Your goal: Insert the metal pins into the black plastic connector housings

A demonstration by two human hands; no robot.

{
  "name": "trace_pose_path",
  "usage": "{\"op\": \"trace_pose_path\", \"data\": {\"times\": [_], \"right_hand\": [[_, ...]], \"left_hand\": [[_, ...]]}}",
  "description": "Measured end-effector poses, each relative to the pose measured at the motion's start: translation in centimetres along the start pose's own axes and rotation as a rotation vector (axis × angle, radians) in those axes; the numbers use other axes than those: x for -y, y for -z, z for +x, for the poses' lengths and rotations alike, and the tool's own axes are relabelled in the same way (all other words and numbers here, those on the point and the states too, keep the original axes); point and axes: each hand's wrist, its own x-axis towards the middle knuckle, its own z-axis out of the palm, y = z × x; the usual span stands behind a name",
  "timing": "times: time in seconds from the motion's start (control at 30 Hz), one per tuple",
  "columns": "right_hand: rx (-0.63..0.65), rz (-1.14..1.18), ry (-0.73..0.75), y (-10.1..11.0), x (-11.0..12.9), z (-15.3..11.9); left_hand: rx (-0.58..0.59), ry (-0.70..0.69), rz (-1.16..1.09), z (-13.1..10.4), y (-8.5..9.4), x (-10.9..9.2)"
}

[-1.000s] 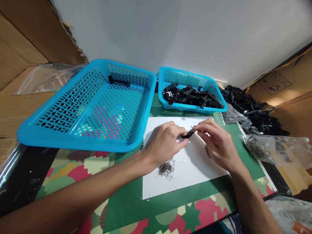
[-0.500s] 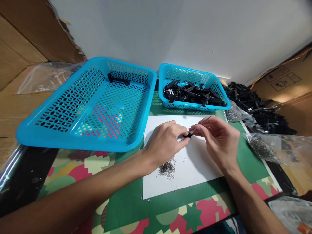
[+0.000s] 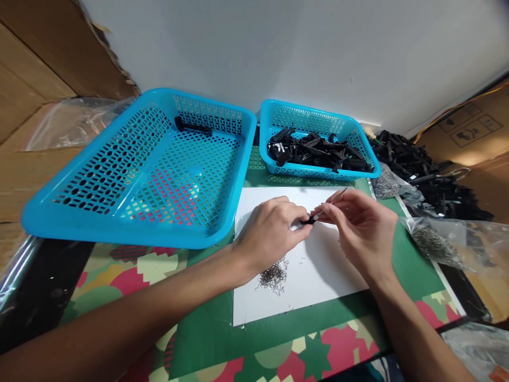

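Observation:
My left hand [image 3: 274, 225] is closed, pinching a small black plastic part [image 3: 307, 220] between thumb and fingers above the white sheet [image 3: 254, 310]. Most of that part is hidden by the fingers. In my right hand [image 3: 363, 228], also closed, is a slim metal tool like a pair of tweezers [image 3: 339, 194]; its lower end meets the black part. Below my left hand lies a pile of tiny bent wire springs or clips [image 3: 273, 278]. A few loose wire pieces [image 3: 303, 260] are scattered to its right.
A large blue basket [image 3: 127, 241] at left contains one black plastic piece [image 3: 193, 127]. Behind the sheet, a smaller blue basket [image 3: 320, 172] contains many black parts [image 3: 314, 150]. More black parts [image 3: 429, 175] are heaped at right, beside clear bags of small metal pieces [image 3: 431, 245]. A wall stands behind.
The view has shifted slightly. Both hands keep their grips, and the metal tool still meets the black part, with barely any movement between them.

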Motion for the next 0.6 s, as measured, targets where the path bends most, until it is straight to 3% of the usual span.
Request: {"op": "trace_pose_path", "data": {"times": [0.27, 0.6], "right_hand": [[0.127, -0.086, 0.039, 0.62, 0.56, 0.64], [0.112, -0.139, 0.095, 0.14, 0.85, 0.17]], "left_hand": [[0.017, -0.012, -0.041, 0.08, -0.04, 0.20], [0.001, 0.029, -0.060, 0.17, 0.20, 0.10]]}}
